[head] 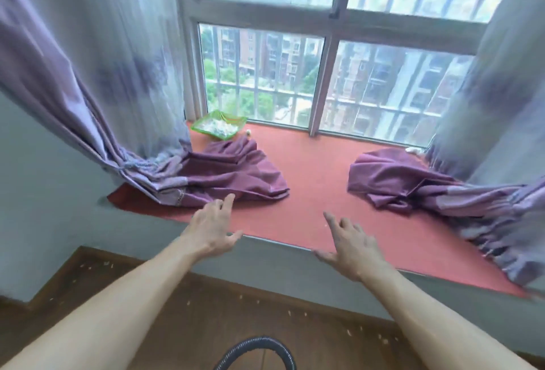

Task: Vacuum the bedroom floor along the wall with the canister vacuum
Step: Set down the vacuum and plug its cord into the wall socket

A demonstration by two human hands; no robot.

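Observation:
Both my arms reach forward over the edge of a red window ledge (309, 192). My left hand (213, 226) hovers with fingers straight and spread, close to the hem of the left purple curtain (233, 175). My right hand (349, 243) is also spread and holds nothing. A loop of dark ribbed vacuum hose (256, 346) shows at the bottom centre; the canister and nozzle are out of view. The brown wooden floor (182, 319) along the grey wall (280, 266) under the ledge is strewn with small pale crumbs.
A green tray (219, 125) with white bits sits at the ledge's back left by the window. A second purple curtain (413, 181) pools on the right of the ledge. A grey wall corner (44, 207) juts out on the left.

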